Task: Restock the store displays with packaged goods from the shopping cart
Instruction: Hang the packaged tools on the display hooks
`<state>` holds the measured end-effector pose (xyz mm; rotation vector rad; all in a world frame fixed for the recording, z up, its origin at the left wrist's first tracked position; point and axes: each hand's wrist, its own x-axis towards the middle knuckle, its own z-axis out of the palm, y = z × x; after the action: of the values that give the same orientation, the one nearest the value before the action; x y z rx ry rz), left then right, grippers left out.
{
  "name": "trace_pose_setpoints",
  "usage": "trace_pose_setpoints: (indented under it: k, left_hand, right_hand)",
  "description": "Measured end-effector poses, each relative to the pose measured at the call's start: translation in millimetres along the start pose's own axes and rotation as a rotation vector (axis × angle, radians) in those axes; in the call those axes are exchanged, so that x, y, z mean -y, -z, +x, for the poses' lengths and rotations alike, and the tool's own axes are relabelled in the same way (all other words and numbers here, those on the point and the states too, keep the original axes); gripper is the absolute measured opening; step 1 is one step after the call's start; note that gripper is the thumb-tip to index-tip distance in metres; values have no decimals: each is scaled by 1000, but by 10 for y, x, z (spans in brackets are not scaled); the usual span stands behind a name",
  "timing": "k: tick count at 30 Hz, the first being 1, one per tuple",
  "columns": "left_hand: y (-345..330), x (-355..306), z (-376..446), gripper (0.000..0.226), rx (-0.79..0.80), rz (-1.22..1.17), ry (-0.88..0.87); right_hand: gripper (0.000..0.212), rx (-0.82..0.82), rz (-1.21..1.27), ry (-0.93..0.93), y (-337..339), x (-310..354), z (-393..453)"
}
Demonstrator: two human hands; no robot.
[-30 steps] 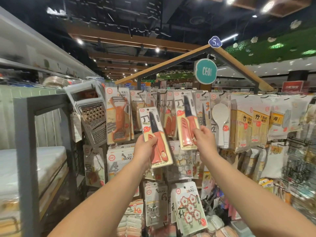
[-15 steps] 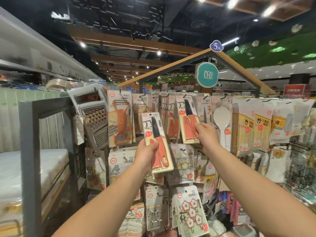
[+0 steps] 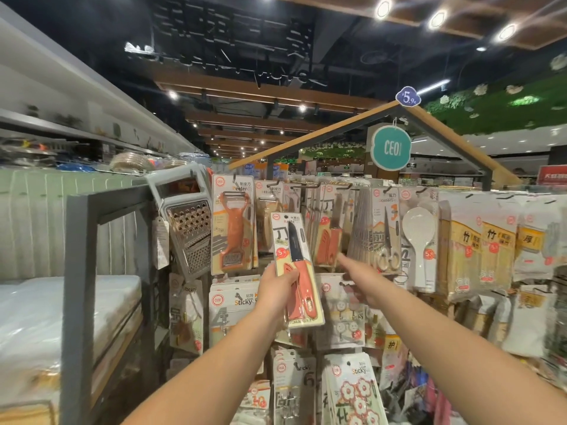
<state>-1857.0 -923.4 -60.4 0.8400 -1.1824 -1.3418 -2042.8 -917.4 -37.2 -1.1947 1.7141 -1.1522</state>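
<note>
The carded knife (image 3: pixel 297 268) sits in my left hand (image 3: pixel 276 286), thumb across the lower front of the card and the other fingers hidden behind it, so my grip there is closed on the pack near its bottom edge. It stands upright, a little tilted, in front of the peg display and just beside the row of matching knife packs (image 3: pixel 328 237) hanging on their hook.

My right hand (image 3: pixel 365 285) holds nothing; the fingers reach forward, loose and nearly straight, toward the bottom of those hanging packs.

The trouble I expect is at the hook. I am holding the card low, so its top, where I judge the hang hole to be, can wobble and miss the hook's tip. If it catches only the edge of the hole, the pack may slip off and drop onto the sticky hook packs (image 3: pixel 340 311) below. My right hand could also knock the hanging packs askew or push one off. The peeler pack (image 3: pixel 234 231) and the scissors pack (image 3: pixel 386 231) hang close on either side, so a wide swing may snag them or land the knife on the wrong hook.
</note>
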Motion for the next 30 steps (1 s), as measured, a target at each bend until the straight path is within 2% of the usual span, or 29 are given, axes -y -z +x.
trace_pose_setpoints:
  k: [2, 4, 6, 8, 11, 14, 17, 20, 22, 26, 28, 30]
  left_hand:
    - [19, -13, 3, 19, -34, 7, -14]
    - [3, -22, -16, 19, -47, -3, -19]
    - [-29, -1, -1, 19, -42, 3, -16]
    - [-72, 26, 24, 17, -19, -15, -16]
    - [-159, 27, 31, 16, 20, -58, -7]
    - [-208, 6, 10, 18, 82, -39, -6]
    - [-240, 16, 35, 35, 149, 94, 43]
    - [-255, 2, 55, 43, 137, 119, 78]
    - [-248, -9, 76, 40, 138, 116, 83]
    - [-240, 2, 102, 35, 164, 133, 103]
    - [-234, 16, 99, 33, 179, 131, 112]
    - [-226, 36, 106, 34, 184, 129, 121]
  right_hand:
    - [54, 207, 90, -74, -56, -83, -83]
    - [42, 412, 74, -70, -102, -122, -195]
    - [42, 505, 45, -36, -135, -133, -292]
    - [42, 518, 67, -1, -171, -135, -363]
    - [21, 434, 87, 63, -188, -195, -375]
    - [25, 284, 129, 139, -138, -269, -353]
    - [31, 61, 142, 226, -45, -327, -321]
    - [35, -144, 182, 292, 91, -388, -248]
    - [28, -230, 291, 306, 174, -385, -244]
    - [17, -276, 340, 297, 294, -290, -257]
    - [25, -265, 313, 290, 312, -254, -216]
    - [45, -253, 276, 268, 313, -240, -165]
